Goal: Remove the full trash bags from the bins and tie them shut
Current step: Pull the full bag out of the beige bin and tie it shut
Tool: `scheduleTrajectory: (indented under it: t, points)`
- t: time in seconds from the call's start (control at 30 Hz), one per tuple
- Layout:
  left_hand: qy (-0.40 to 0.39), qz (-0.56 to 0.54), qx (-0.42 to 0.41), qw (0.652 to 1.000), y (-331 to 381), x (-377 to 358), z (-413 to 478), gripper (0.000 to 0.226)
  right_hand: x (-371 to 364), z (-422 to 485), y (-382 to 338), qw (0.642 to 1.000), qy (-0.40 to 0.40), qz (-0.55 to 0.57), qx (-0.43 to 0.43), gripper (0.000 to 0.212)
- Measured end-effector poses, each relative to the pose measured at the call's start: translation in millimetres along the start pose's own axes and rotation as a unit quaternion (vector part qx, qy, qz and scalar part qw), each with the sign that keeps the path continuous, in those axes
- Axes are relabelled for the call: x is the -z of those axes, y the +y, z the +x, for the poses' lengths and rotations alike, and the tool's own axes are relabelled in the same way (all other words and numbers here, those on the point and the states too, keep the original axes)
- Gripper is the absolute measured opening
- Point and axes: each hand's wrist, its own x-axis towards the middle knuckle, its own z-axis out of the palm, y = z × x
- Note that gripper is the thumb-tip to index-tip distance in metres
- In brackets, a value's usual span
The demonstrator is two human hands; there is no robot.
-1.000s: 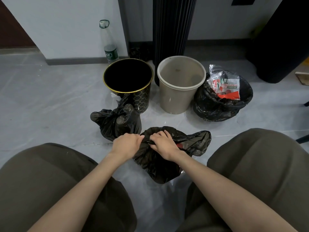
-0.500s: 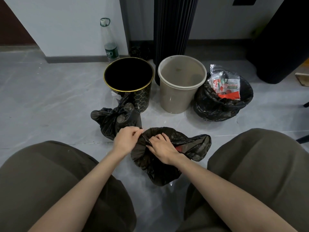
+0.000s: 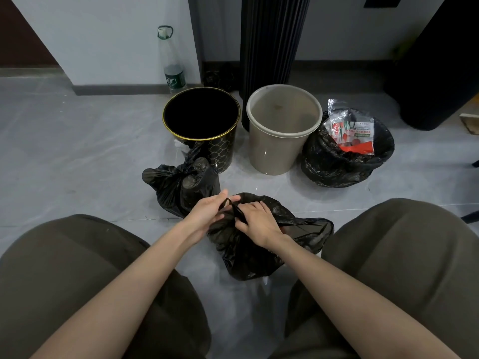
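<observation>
**Both hands on the bag's neck, between the knees**

Head view: a black trash bag lies on the grey floor between the person's left knee and right knee, in a narrow strip of tile with cloth close on either side. The left hand pinches a twisted strand of the bag's mouth between thumb and fingers. The right hand has its fingers curled over the gathered neck just beside it, and the two hands almost touch. A loose flap of the bag spreads right, towards the right knee.

Just beyond the left hand a tied bag sits knotted, touching the wall of the gold-rimmed black bin. The beige bin stands just right of that bin with a thin gap of floor between them. Both bins show no bag inside. Further right an open full bag stands near the beige bin, with a red-and-white packet poking above its rim. I cannot tell whether a bin stands inside it.

Behind the bins a black fluted column rises, and a plastic bottle stands against the wall. Bare floor stretches wide to the left of the bins.
</observation>
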Motion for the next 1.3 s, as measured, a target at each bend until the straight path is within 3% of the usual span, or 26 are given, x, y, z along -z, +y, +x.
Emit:
scheduleTrajectory:
  t: [0.13, 0.4, 0.6, 0.7, 0.77, 0.87, 0.97, 1.03, 1.17, 1.3]
  points:
    - [0.006, -0.077, 0.007, 0.997, -11.6, -0.1, 5.8, 0.032, -3.1, -1.3, -0.6, 0.999, -0.037, -0.008, -0.003, 0.037]
    - [0.109, -0.129, -0.011, 0.986, -23.3, -6.2, 17.6, 0.023, 0.5, -6.0, -4.3, 0.997, -0.067, -0.04, 0.024, 0.052]
    - [0.157, -0.109, -0.031, 0.981, -23.5, -12.4, 31.8, 0.032, 20.2, -18.9, 17.4, 0.99, -0.113, -0.054, -0.068, 0.105]
    - [0.132, -0.062, -0.06, 0.987, -19.8, -15.4, 32.5, 0.029, 26.8, -30.9, 31.6, 0.973, -0.137, -0.148, -0.113, 0.121]
    - [0.116, 0.018, -0.067, 0.991, -19.2, -16.2, 32.5, 0.035, 30.9, -39.7, 39.3, 0.956, -0.136, -0.198, -0.166, 0.109]
    - [0.085, 0.194, -0.084, 0.974, -22.5, -21.5, 33.9, 0.041, 48.0, -49.0, 45.6, 0.94, -0.151, -0.227, -0.204, 0.056]
    - [0.018, 0.302, -0.057, 0.951, -23.9, -32.8, 32.7, 0.062, 64.3, -46.9, 47.2, 0.953, -0.203, -0.101, -0.202, 0.017]
    - [-0.025, 0.362, -0.049, 0.93, -22.7, -38.8, 29.2, 0.078, 70.3, -42.2, 45.5, 0.944, -0.224, 0.091, -0.222, 0.017]
    - [-0.1, 0.435, -0.044, 0.894, -16.0, -46.6, 16.5, 0.073, 79.7, -41.9, 47.2, 0.861, -0.233, 0.36, -0.272, 0.021]
    - [-0.114, 0.342, 0.003, 0.933, -10.3, -42.0, 18.8, 0.063, 77.5, -43.2, 57.2, 0.776, -0.23, 0.503, -0.303, 0.025]
